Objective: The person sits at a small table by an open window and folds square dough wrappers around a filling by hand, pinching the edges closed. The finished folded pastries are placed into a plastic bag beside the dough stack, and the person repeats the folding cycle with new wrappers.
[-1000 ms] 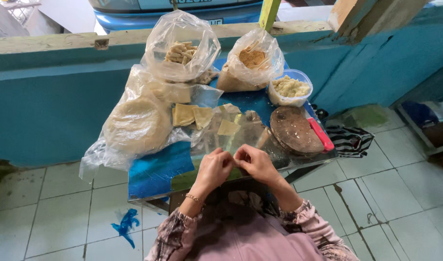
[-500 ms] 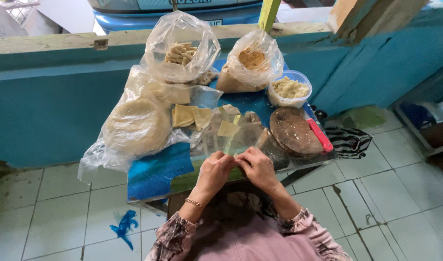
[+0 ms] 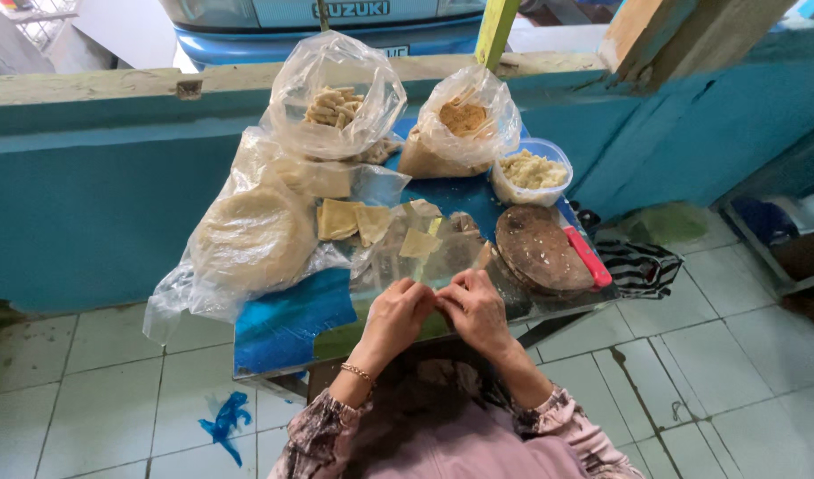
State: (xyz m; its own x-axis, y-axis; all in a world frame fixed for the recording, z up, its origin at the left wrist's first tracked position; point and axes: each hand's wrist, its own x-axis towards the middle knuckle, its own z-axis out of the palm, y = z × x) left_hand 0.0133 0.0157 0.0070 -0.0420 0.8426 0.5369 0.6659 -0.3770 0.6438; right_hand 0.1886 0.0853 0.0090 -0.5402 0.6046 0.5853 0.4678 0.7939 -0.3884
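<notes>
Your left hand (image 3: 398,312) and right hand (image 3: 474,306) meet at the table (image 3: 283,324) edge, fingers curled shut, pinching a small wrapper (image 3: 435,300) between them; over the last second they have drawn slightly closer to you, the fold seemingly tighter. Beyond lie cut squares (image 3: 353,220), a round stack of skins in plastic (image 3: 251,235), a wooden board (image 3: 538,248), a tub of filling (image 3: 531,170) and two bags (image 3: 336,93)
</notes>
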